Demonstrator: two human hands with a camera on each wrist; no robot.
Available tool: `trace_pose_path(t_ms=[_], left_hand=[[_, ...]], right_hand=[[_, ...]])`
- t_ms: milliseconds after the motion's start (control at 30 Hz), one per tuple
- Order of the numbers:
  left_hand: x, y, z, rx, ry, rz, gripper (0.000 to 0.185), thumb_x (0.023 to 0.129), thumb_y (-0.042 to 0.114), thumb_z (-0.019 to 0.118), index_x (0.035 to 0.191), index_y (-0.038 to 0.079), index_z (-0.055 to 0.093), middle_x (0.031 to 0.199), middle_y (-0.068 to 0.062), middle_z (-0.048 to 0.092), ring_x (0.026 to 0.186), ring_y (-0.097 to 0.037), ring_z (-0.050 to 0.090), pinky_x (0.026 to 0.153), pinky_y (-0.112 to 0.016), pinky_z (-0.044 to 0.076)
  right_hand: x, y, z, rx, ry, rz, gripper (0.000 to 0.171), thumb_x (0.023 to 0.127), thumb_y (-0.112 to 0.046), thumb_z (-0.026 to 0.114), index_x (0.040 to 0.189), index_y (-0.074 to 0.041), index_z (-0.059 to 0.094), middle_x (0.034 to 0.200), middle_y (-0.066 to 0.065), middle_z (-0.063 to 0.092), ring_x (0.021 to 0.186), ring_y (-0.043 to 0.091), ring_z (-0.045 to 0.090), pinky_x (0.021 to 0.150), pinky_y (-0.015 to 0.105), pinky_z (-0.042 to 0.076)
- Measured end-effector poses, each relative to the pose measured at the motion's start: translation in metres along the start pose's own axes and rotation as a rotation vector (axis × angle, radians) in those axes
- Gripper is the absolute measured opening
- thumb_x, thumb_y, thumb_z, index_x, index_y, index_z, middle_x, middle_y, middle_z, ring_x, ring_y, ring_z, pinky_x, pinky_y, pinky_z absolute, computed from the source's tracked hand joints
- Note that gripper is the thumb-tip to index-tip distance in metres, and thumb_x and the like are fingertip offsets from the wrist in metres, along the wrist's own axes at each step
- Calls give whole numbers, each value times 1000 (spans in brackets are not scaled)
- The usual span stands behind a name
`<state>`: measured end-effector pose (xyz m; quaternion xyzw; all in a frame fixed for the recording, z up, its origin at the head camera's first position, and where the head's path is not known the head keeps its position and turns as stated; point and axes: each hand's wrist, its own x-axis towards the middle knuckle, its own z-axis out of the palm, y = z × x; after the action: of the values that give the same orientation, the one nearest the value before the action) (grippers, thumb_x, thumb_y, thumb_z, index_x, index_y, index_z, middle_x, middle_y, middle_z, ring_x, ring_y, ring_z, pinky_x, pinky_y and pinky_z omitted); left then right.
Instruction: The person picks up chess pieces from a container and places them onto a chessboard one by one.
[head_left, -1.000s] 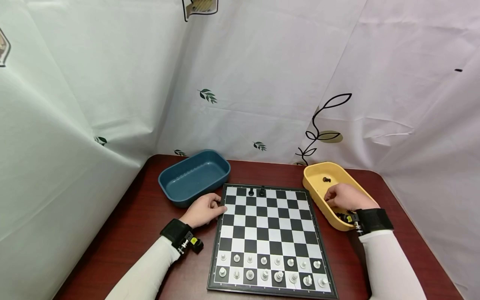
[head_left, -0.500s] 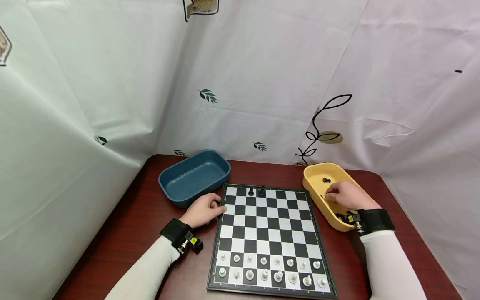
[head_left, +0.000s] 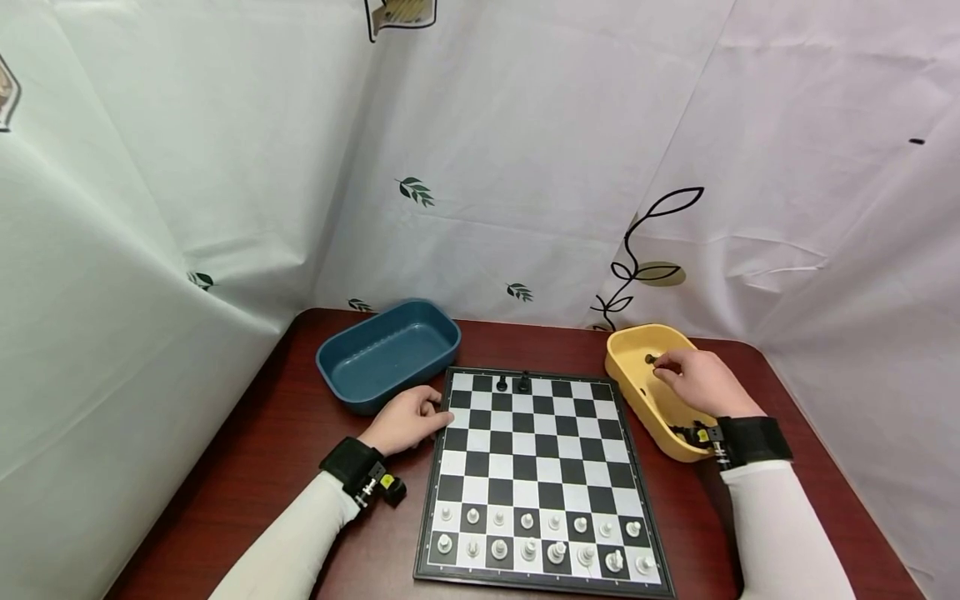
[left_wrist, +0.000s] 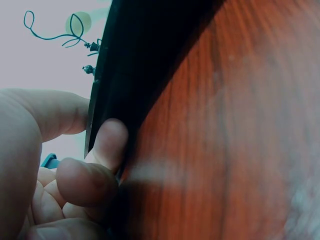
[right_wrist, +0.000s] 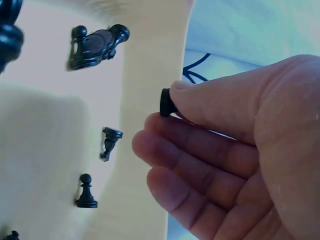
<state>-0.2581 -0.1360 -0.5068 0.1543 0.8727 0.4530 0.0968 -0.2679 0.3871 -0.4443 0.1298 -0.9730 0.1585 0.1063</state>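
**White is set, black has barely begun**

We have the bench [head_left: 247, 467] in dark red wood, and the chessboard [head_left: 536, 467] lies flat in the middle of it. To the board's far left sits a blue tray [head_left: 352, 367], with nothing showing in it. At the far right stands the yellow tray [head_left: 622, 367], where the loose black pieces [right_wrist: 95, 47] lie scattered on their sides or upright.

On the near two ranks the white pieces [head_left: 540, 537] stand in full rows, so we judge that side finished. On the far rank only two black pieces [head_left: 513, 384] stand, side by side near the middle; every other far square is bare. Most of the black side is therefore still to place, as far as we can tell.

Our left hand [head_left: 408, 419] rests at the board's left edge, thumb over the rim and fingers curled under it, as the left wrist view shows. Our right hand [head_left: 693, 379] is over the far end of the yellow tray and pinches one small black piece [right_wrist: 166, 102] between thumb and forefinger, the other fingers loosely curled below. Which piece it is we cannot tell; only its round base shows.
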Motion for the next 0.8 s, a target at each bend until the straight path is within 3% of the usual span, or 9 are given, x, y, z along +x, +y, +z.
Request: trace_pose_path(t_ms=[433,800], left_hand=[[1,-4,0,-54,-16,13,46,103,26,81,134,-4,65,71,0,64,47,-14,53,54,-32,51],[2,-5,1,-83,-21,26,44,103,23,80,133,-6,65,69,0,66,46,-13,52,51,-33,51]], right_hand=[[0,-21,-13,19,78,-20,6,101,-13,83,105,-9,84,98,6,79,80,22,66,73,44,52],[1,-30,-22,30,116,-50,6,102,-13,83,107,-10,84,99,5,80,84,24,70,75,48,55]])
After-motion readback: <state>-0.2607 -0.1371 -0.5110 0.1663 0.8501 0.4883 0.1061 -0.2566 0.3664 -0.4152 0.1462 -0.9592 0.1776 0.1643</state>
